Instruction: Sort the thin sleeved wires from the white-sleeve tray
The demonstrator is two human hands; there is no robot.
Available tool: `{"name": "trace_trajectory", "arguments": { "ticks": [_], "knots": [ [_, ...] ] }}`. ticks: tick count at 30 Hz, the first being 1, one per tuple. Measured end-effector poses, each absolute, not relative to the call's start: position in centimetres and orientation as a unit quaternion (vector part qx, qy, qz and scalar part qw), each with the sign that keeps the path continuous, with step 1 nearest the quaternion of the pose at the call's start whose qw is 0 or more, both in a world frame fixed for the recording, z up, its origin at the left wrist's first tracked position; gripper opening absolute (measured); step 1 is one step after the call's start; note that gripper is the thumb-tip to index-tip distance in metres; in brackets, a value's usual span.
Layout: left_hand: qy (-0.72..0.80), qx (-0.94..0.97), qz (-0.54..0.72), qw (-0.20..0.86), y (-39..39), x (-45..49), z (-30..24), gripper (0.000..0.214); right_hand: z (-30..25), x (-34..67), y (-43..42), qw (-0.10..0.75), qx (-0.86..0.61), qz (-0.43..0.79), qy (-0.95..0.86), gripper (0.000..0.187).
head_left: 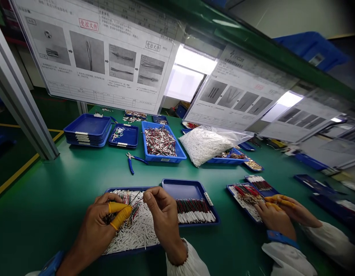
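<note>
My left hand (pixel 97 226), with yellow rubber cots on two fingers, is shut on a bunch of thin coloured wires (pixel 122 211) with metal ends. It sits over a blue tray (pixel 122 189) heaped with short white-sleeved wires (pixel 134 234). My right hand (pixel 163 214) is raised beside the bunch, thumb and forefinger pinched together. Whether a thin wire lies in that pinch is hidden. Behind it, a second blue tray (pixel 180 189) holds a neat row of white-sleeved wires with red and green ends (pixel 194 212).
A co-worker's hands (pixel 275 212) work over blue trays at the right. Blue-handled pliers (pixel 133 161), a tray of red-and-silver parts (pixel 161 142), a bag of white sleeves (pixel 206 145) and stacked blue trays (pixel 88 130) lie on the green bench. Illustrated instruction sheets (pixel 94 53) hang above.
</note>
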State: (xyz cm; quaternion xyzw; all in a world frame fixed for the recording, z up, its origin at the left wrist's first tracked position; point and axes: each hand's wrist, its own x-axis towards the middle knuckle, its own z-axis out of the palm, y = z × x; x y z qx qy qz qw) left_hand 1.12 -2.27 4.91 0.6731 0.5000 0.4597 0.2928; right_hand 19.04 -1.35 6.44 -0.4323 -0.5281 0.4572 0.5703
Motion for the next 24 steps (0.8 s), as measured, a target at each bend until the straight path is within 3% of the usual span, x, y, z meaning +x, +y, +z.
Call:
{"name": "trace_trajectory", "arguments": {
  "ticks": [16, 21, 24],
  "knots": [
    [0.483, 0.708, 0.45, 0.249, -2.6, 1.3, 4.4, 0.017, 6.5, 18.4, -1.2, 0.58, -0.379, 0.524, -0.495, 0.021],
    [0.461, 0.74, 0.438, 0.216, -2.6, 1.4, 4.6, 0.017, 6.5, 19.0, -0.8, 0.584, -0.409, 0.514, -0.476, 0.027],
    [0.493, 0.721, 0.442, 0.206, -2.3, 1.0, 4.2, 0.016, 6.6, 21.2, 0.1, 0.607, -0.461, 0.436, -0.479, 0.024]
  ]
}}
